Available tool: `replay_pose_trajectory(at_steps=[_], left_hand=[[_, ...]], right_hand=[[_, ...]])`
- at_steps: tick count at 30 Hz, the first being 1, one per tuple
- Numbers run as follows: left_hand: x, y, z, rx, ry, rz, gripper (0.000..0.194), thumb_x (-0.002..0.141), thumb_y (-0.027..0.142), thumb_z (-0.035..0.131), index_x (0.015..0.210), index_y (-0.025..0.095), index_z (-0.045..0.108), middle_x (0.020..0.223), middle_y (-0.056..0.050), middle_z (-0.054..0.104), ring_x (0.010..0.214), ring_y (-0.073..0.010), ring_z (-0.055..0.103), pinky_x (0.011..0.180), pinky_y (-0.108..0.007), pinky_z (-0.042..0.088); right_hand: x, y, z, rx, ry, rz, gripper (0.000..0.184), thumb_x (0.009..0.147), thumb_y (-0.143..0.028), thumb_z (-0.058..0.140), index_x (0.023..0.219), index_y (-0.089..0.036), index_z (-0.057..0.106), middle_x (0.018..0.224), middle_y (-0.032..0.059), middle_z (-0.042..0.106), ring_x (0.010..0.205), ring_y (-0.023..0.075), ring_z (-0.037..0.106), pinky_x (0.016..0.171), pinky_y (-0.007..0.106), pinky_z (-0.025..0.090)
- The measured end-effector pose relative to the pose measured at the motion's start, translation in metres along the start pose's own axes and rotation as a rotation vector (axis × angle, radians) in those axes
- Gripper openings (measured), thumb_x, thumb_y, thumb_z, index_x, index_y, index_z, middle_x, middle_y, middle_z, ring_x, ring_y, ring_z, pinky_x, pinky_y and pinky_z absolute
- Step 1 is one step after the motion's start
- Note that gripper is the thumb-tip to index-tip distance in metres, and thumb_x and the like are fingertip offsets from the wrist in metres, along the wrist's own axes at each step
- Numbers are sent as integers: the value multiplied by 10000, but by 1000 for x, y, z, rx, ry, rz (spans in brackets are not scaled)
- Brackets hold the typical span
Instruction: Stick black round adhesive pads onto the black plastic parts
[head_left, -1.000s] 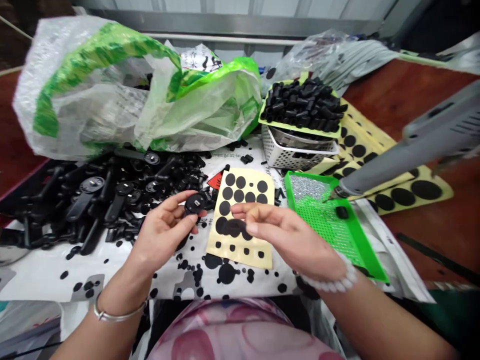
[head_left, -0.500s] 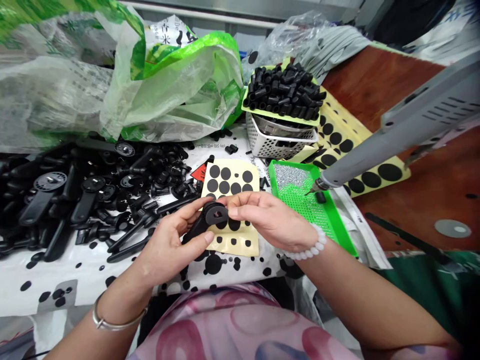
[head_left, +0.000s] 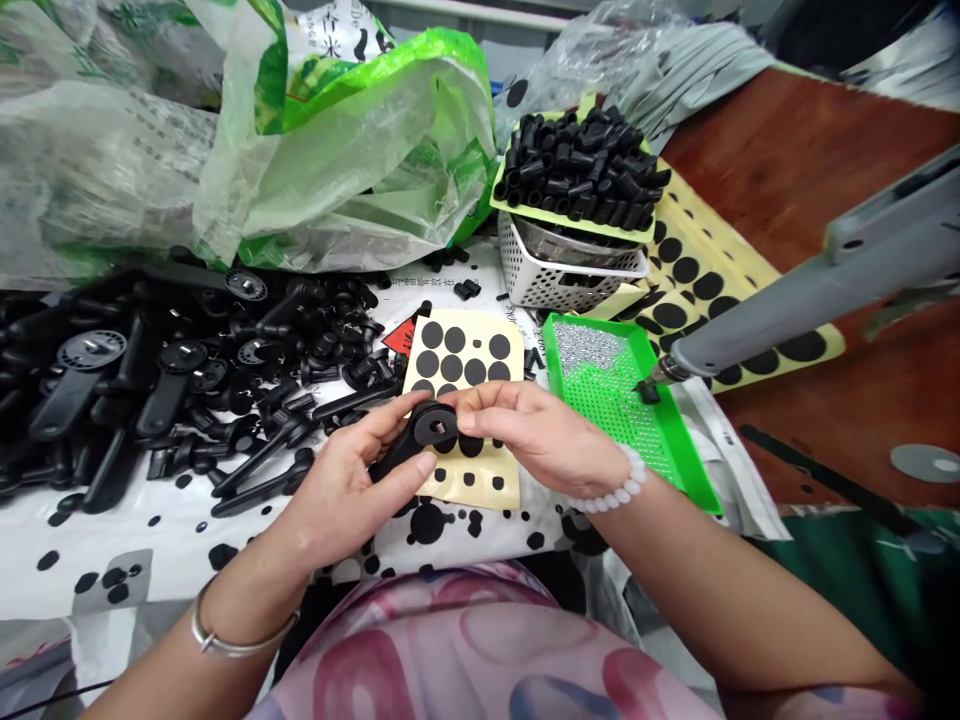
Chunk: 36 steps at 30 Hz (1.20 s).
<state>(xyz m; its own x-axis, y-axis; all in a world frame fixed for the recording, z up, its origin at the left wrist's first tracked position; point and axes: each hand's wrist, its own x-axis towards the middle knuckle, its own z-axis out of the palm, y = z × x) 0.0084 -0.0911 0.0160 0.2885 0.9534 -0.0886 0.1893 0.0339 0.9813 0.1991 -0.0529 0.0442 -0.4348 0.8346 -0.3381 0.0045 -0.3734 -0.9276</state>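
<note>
My left hand (head_left: pixel 352 490) grips a black plastic lever part (head_left: pixel 420 432) by its arm, its round head turned up. My right hand (head_left: pixel 532 432) meets it from the right, fingertips pinched against the round head. Whether they hold a small piece there is hidden. Both hands hover over a pale yellow sheet (head_left: pixel 465 400) carrying black round stickers. A large heap of similar black lever parts (head_left: pixel 172 370) lies to the left.
A green tray (head_left: pixel 660 440) of tiny silver screws lies to the right, with the tip of a grey electric screwdriver (head_left: pixel 810 290) above it. Behind stand a white basket (head_left: pixel 562 285), a tray of black tubes (head_left: pixel 581 170), plastic bags (head_left: pixel 247 150) and more sticker sheets (head_left: pixel 720 290).
One second ago my hands were apart, the right above the sticker sheet. They have since come together on the black part. The view has shifted slightly.
</note>
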Motion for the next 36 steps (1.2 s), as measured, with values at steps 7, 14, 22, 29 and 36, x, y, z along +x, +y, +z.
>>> replay_pose_trajectory(at_steps=[7, 14, 22, 29, 36], left_hand=[[-1, -4, 2, -2, 39, -31, 579, 839, 395, 626, 1351, 172, 473, 1321, -109, 596, 1185, -272, 569, 1038, -410, 430], [2, -10, 7, 32, 113, -54, 552, 845, 441, 599, 1315, 164, 520, 1191, -109, 673, 1068, -257, 635, 982, -412, 471], [6, -15, 11, 92, 206, -32, 472, 857, 417, 573, 1258, 167, 578, 1169, -90, 690, 1000, -225, 656, 935, -367, 499], [4, -18, 12, 72, 215, -27, 450, 855, 385, 581, 1250, 169, 583, 1167, -83, 692, 976, -214, 662, 924, -356, 501], [2, -18, 13, 104, 245, 11, 446, 847, 378, 585, 1236, 161, 590, 1198, -93, 675, 1000, -217, 651, 928, -350, 490]], right_hand=[[3, 7, 0, -27, 1, -22, 98, 696, -236, 659, 642, -188, 592, 767, -2, 648, 755, 126, 562, 783, 294, 432], [7, 10, 2, 19, 29, 8, 97, 665, -217, 678, 644, -171, 595, 676, -37, 585, 682, 99, 517, 727, 274, 404], [11, 12, 4, -19, 34, -3, 151, 637, -270, 699, 647, -169, 587, 681, -32, 556, 685, 102, 481, 694, 272, 377], [8, 12, 7, -148, 105, -52, 94, 714, -254, 623, 679, -178, 581, 747, -4, 589, 717, 118, 512, 722, 290, 422], [9, 19, 9, -330, 205, -228, 116, 748, -184, 563, 633, -172, 550, 919, 55, 634, 789, 136, 569, 778, 322, 447]])
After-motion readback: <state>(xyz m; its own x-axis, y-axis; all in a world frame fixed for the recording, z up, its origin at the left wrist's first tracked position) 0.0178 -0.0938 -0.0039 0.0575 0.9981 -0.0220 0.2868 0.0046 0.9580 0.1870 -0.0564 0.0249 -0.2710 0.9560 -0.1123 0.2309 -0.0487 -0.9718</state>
